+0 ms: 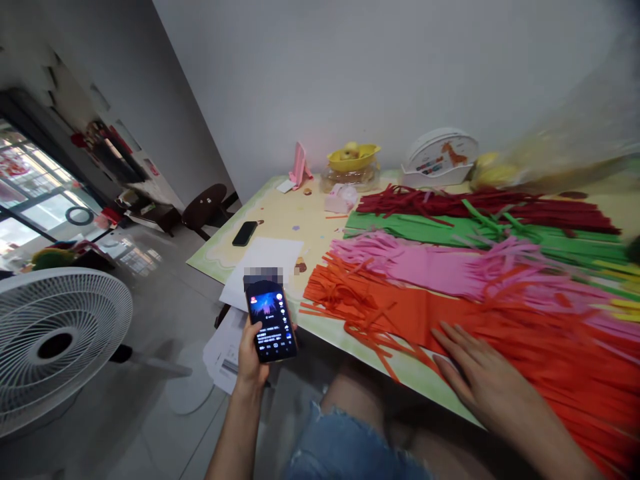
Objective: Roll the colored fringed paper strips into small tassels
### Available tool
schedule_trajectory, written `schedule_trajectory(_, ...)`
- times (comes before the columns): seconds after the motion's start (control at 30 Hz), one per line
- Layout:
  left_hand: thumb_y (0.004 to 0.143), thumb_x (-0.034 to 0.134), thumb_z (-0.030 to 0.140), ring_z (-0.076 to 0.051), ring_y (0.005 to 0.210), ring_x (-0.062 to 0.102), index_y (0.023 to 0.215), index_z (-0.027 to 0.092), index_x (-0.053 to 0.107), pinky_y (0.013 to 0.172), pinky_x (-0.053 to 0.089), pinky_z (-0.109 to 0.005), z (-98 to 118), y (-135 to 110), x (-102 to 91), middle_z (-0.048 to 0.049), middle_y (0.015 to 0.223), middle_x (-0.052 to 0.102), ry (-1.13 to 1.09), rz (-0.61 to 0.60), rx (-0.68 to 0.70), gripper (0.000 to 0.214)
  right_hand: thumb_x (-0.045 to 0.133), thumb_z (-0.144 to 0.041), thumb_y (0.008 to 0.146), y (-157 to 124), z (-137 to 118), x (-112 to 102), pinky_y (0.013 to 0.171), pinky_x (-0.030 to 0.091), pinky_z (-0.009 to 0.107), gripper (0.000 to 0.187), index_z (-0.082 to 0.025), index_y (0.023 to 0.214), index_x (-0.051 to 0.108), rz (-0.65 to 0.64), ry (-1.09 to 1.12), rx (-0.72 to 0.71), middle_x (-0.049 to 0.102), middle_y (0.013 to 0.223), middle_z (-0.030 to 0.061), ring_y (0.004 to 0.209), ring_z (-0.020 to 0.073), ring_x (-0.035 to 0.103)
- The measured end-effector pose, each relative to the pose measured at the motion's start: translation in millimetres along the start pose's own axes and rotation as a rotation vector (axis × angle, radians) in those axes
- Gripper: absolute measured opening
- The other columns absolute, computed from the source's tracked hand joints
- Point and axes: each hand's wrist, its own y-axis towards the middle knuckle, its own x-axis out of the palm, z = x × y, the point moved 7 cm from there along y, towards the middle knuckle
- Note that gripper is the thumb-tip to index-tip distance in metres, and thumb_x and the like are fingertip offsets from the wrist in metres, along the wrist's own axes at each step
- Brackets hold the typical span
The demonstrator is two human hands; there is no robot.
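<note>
My left hand (254, 350) is wrapped around a smartphone (273, 320) with a lit screen, held upright just off the table's front edge. The thumb lies on the left side of the screen. Flat on a pile of orange fringed paper strips (400, 310) rests my right hand (470, 360), its fingers stretched out. Behind the orange strips lie pink fringed strips (430, 270), then green strips (410, 230), then dark red strips (480, 207). Some yellow strips (625, 310) show at the right edge.
On the table (280, 207) are a second phone (245, 233), white paper (273, 257), a pink stand (300, 167), a yellow bowl (367, 157) on a clear container and a white giraffe-printed holder (440, 163). A white fan (60, 347) stands at left, near a dark chair (205, 207).
</note>
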Motion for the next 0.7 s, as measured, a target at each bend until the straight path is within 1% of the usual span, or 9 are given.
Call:
schedule_trajectory(0.17, 0.073, 0.064, 0.022, -0.033, 0.088, 0.071, 0.125, 0.016, 0.050, 0.080, 0.055, -0.051, 2, 0, 0.2, -0.0124, 0.098, 0.072, 0.065, 0.006, 0.021, 0.055, 0.032, -0.041, 0.094, 0, 0, 1, 0.095, 0.047, 0.048, 0.055, -0.002, 0.116, 0.063, 0.001, -0.015, -0.018, 0.061, 0.124, 0.0239, 0.115, 0.0346, 0.058)
schedule_trajectory(0.3, 0.067, 0.061, 0.015, -0.034, 0.092, 0.069, 0.130, 0.018, 0.048, 0.083, 0.054, -0.053, 2, 2, 2.0, -0.0123, 0.104, 0.071, 0.014, -0.085, -0.013, 0.065, 0.032, -0.043, 0.093, -2, 3, 6, 0.097, 0.047, 0.049, 0.056, -0.003, 0.117, 0.063, -0.016, 0.001, 0.006, 0.060, 0.126, 0.0229, 0.116, 0.0340, 0.058)
schedule_trajectory(0.37, 0.070, 0.059, 0.020, -0.034, 0.095, 0.068, 0.131, 0.016, 0.049, 0.085, 0.053, -0.055, 1, 5, 2.3, -0.0140, 0.107, 0.070, -0.054, -0.130, -0.086, 0.062, 0.032, -0.043, 0.093, -3, 5, 9, 0.098, 0.046, 0.048, 0.055, -0.005, 0.117, 0.064, -0.025, 0.008, 0.022, 0.061, 0.126, 0.0210, 0.117, 0.0329, 0.057)
schedule_trajectory(0.43, 0.078, 0.055, 0.030, -0.035, 0.098, 0.067, 0.131, 0.013, 0.050, 0.086, 0.051, -0.055, 4, 13, 0.3, -0.0164, 0.112, 0.068, -0.121, -0.151, -0.152, 0.055, 0.033, -0.044, 0.092, -5, 7, 12, 0.099, 0.046, 0.047, 0.054, -0.008, 0.117, 0.064, -0.032, 0.018, 0.036, 0.062, 0.126, 0.0194, 0.116, 0.0319, 0.058)
schedule_trajectory(0.53, 0.085, 0.047, 0.045, -0.034, 0.103, 0.065, 0.132, 0.014, 0.051, 0.088, 0.050, -0.054, 22, 38, -7.7, -0.0179, 0.122, 0.064, -0.105, -0.156, -0.152, 0.056, 0.036, -0.044, 0.091, -6, 9, 15, 0.097, 0.048, 0.048, 0.052, -0.010, 0.119, 0.063, -0.022, 0.037, 0.048, 0.062, 0.126, 0.0181, 0.116, 0.0316, 0.059)
schedule_trajectory(0.57, 0.087, 0.044, 0.048, -0.034, 0.105, 0.064, 0.132, 0.014, 0.051, 0.089, 0.050, -0.053, 33, 51, -12.3, -0.0179, 0.125, 0.062, -0.030, -0.145, -0.117, 0.058, 0.036, -0.044, 0.091, -7, 8, 15, 0.097, 0.048, 0.048, 0.051, -0.010, 0.119, 0.063, -0.010, 0.040, 0.042, 0.062, 0.126, 0.0178, 0.116, 0.0315, 0.059)
schedule_trajectory(0.6, 0.088, 0.039, 0.049, -0.034, 0.106, 0.064, 0.133, 0.013, 0.051, 0.089, 0.050, -0.052, 46, 65, -18.6, -0.0177, 0.126, 0.062, 0.113, -0.107, -0.059, 0.058, 0.036, -0.043, 0.092, -6, 8, 14, 0.096, 0.048, 0.048, 0.050, -0.010, 0.119, 0.063, 0.006, 0.038, 0.030, 0.063, 0.125, 0.0176, 0.116, 0.0314, 0.059)
schedule_trajectory(0.63, 0.090, 0.035, 0.049, -0.032, 0.107, 0.063, 0.133, 0.013, 0.051, 0.089, 0.051, -0.050, 63, 81, -25.7, -0.0173, 0.126, 0.061, 0.304, -0.044, 0.022, 0.059, 0.036, -0.042, 0.092, -6, 7, 14, 0.095, 0.049, 0.047, 0.049, -0.010, 0.119, 0.063, 0.021, 0.030, 0.013, 0.063, 0.125, 0.0176, 0.115, 0.0312, 0.059)
schedule_trajectory(0.7, 0.093, 0.027, 0.044, -0.028, 0.108, 0.063, 0.133, 0.013, 0.051, 0.089, 0.051, -0.043, 104, 111, -38.3, -0.0155, 0.125, 0.062, 0.781, 0.155, 0.225, 0.056, 0.034, -0.039, 0.093, -5, 6, 13, 0.093, 0.050, 0.046, 0.048, -0.010, 0.119, 0.063, 0.041, 0.004, -0.021, 0.063, 0.124, 0.0175, 0.114, 0.0305, 0.060)
